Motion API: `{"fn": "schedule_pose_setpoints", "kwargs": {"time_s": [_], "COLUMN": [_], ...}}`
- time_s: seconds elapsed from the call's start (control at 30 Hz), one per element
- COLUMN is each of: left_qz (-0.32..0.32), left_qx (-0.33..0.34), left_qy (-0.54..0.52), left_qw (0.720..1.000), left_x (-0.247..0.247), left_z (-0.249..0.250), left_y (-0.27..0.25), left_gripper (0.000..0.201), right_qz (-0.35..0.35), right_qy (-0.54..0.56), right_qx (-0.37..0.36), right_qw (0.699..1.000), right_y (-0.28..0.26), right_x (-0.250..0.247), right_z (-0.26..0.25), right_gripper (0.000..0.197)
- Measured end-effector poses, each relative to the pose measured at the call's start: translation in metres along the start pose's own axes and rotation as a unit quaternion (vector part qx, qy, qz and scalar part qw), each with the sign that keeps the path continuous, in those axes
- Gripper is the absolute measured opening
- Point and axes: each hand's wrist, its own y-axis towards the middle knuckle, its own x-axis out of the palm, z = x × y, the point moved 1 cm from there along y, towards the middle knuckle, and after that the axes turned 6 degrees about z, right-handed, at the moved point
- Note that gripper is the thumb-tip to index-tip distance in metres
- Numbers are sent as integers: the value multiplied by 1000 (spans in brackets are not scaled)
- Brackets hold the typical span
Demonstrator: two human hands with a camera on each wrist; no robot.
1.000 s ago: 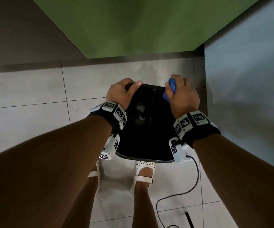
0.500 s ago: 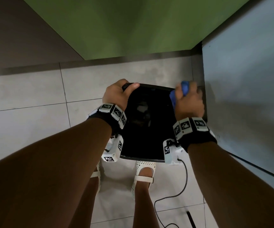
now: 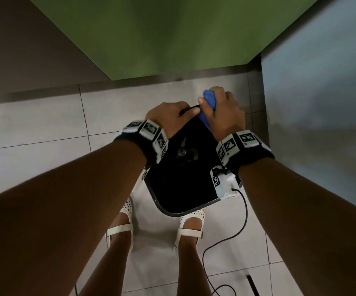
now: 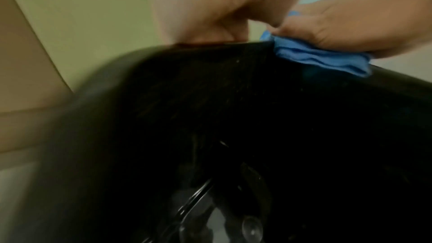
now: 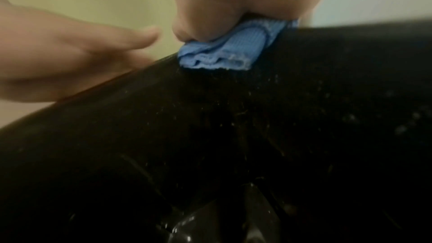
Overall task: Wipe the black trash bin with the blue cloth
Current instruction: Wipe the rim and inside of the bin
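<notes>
The black trash bin stands open on the floor tiles below me, tipped towards me. My left hand grips its far rim, thumb over the edge. Right beside it my right hand holds the folded blue cloth bunched over the same far rim. In the left wrist view the blue cloth lies on the bin rim under the right hand. The right wrist view shows the cloth pressed on the dusty inner wall of the bin, left-hand fingers just beside it.
A green wall rises behind the bin and a pale blue wall stands close on the right. My two feet in white shoes stand just under the bin's near rim. A black cable trails over the tiles.
My right hand with the cloth has slid left along the far rim, from the right corner to beside my left hand. The bin has turned slightly.
</notes>
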Motion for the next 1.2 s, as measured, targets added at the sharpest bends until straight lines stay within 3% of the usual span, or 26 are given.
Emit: {"fn": "schedule_pose_setpoints", "kwargs": {"time_s": [0.07,0.23,0.33,0.47,0.57,0.63,0.73,0.9,1.03,1.2], "left_qz": [-48,-51,-41,-9,-23,-28,-21,0,20,28], "left_qx": [-10,-12,-32,-57,-58,-59,-66,-51,-67,-101], "left_qy": [-7,-16,-40,-88,-92,-83,-59,-26,-9,4], "left_qw": [999,998,998,994,994,994,996,998,998,995], "left_x": [3,9,8,8,12,15,24,30,31,32], "left_z": [2,-8,-10,-14,-10,-4,-2,2,4,6], "left_y": [10,13,16,10,4,1,-6,-13,-16,-18], "left_gripper": [42,43,44,45,44,44,44,42,42,44], "right_qz": [6,-26,-8,30,9,50,135,116,73,112], "right_qy": [34,155,187,61,-15,-39,-27,6,-47,-69], "right_qx": [16,79,73,40,23,16,13,20,-39,37], "right_qw": [999,984,980,997,1000,998,990,993,995,991], "right_y": [1,12,10,0,-5,-6,-7,-10,-16,-32], "right_x": [0,-1,-6,-5,-3,-1,2,5,3,-2], "right_z": [-2,4,6,6,10,14,6,0,9,28], "right_gripper": [44,38,55,53,50,46,52,54,54,56]}}
